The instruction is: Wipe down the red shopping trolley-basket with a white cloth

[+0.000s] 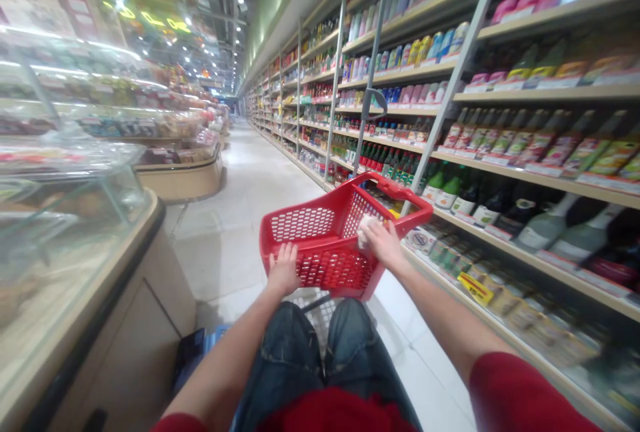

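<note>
A red plastic shopping cart (330, 265) with perforated sides stands right in front of my knees, its handle bar (400, 195) toward the right. My left hand (284, 271) lies on the near side of the basket, fingers stretched out against its rim and holding nothing. At the basket's right end, my right hand (384, 244) is closed on a crumpled white wipe (367, 227), which touches the red plastic. Whether it is paper or cloth I cannot tell. The part of the basket I can see into holds no goods.
Shelves of bottles (545, 135) and cans run along the right. A glass-topped counter (100, 219) stands close on the left, with a rounded display stand (185, 172) beyond it. The white tiled aisle (240, 152) stretches ahead. A yellow price tag (475, 289) juts from a low shelf.
</note>
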A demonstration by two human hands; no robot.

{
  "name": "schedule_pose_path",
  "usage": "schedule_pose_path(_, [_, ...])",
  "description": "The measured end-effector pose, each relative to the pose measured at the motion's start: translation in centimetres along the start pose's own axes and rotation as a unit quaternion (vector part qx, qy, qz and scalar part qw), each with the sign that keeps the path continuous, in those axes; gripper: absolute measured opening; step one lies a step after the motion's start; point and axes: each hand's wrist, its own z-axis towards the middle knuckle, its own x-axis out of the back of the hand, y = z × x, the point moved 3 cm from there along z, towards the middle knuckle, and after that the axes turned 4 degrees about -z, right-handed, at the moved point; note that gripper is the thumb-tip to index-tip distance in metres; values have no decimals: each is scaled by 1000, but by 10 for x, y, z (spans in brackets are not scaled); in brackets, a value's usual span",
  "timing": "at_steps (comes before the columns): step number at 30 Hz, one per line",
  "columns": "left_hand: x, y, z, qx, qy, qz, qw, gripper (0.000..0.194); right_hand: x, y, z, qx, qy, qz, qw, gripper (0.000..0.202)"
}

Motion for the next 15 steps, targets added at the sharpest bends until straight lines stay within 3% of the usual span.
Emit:
schedule_pose_path(2, [-1,-3,0,0,3,-6,1000,84,6,24,-5,-24,8,-5,1000,41])
schedule_pose_path(4, [-3,-7,0,1,6,-10,1000,84,10,31,-6,-38,17,32,999,41])
schedule_pose_path(6, [-4,-9,1,5,3,-16,1000,84,10,20,-1,-64,30,150,986,37])
schedule_pose_path(8, [-2,-6,2,19,8,-48,999,82,9,-1,7,-99,42,284,953,31])
schedule_pose_path(10, [5,7,3,32,51,-137,989,77,9,-23,17,-126,44,370,919,27])
schedule_pose_path(12, [15,28,3,25,121,-297,947,71,11,-43,24,-124,34,411,902,25])
schedule_pose_path(13, [19,41,3,6,140,-401,905,71,13,-50,26,-121,28,432,893,24])
schedule_pose_path(15, [21,63,4,-5,111,-616,780,71,18,-59,28,-118,21,468,876,24])
